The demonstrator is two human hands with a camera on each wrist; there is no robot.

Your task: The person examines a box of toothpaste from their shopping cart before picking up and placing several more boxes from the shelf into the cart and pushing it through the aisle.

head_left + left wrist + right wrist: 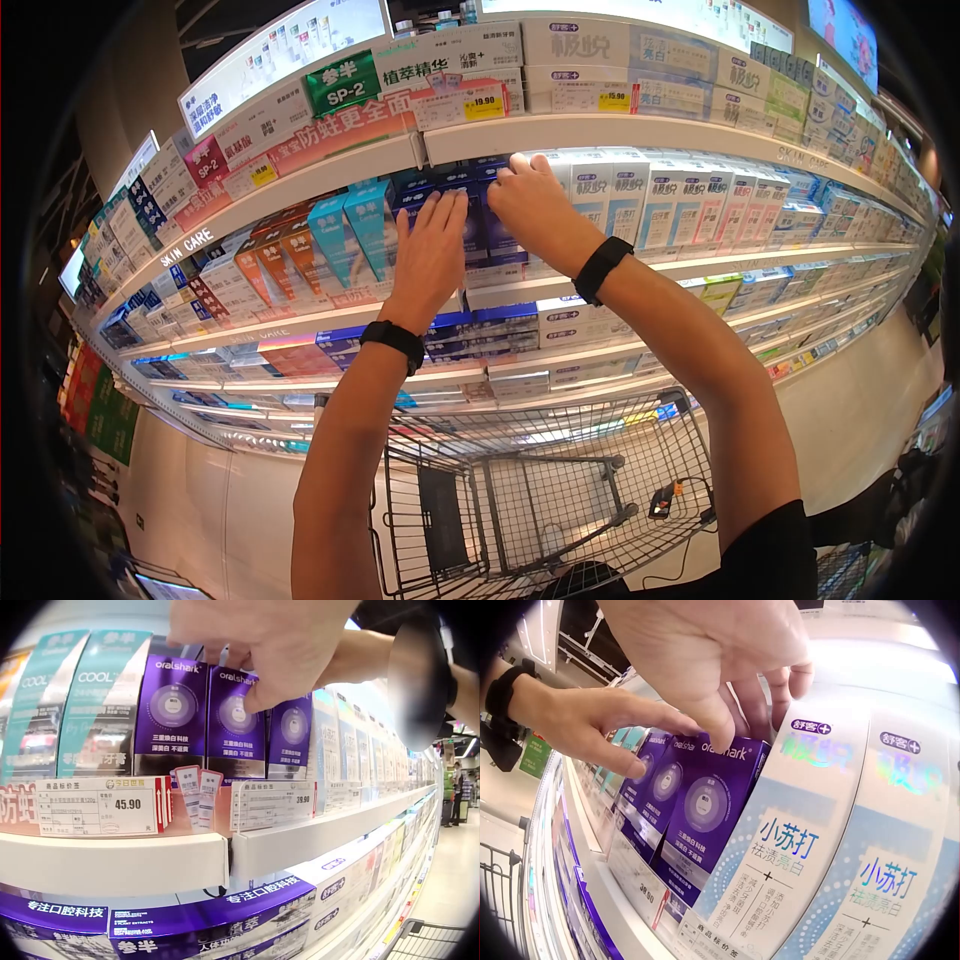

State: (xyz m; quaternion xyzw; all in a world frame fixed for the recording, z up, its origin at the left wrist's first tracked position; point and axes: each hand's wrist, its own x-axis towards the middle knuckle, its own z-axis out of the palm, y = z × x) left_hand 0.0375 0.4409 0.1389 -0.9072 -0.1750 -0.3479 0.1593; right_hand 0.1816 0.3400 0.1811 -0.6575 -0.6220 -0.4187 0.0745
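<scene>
Three upright purple toothpaste boxes marked "oralshark" stand side by side on a shelf; the left wrist view shows the left box (171,742), middle box (236,746) and right box (289,750). My left hand (432,250) reaches over their tops with fingers extended, its thumb against the front of the purple boxes. On the right purple box (705,802), my right hand (535,205) pinches the top edge, thumb on the front and fingers curled over behind. That box stands right beside a white-and-blue toothpaste box (780,825).
Teal boxes (105,697) stand left of the purple ones. Price tags (101,806) line the white shelf edge (112,862). Purple boxes (210,911) lie on the shelf below. A wire shopping cart (560,500) stands close in front of the shelves.
</scene>
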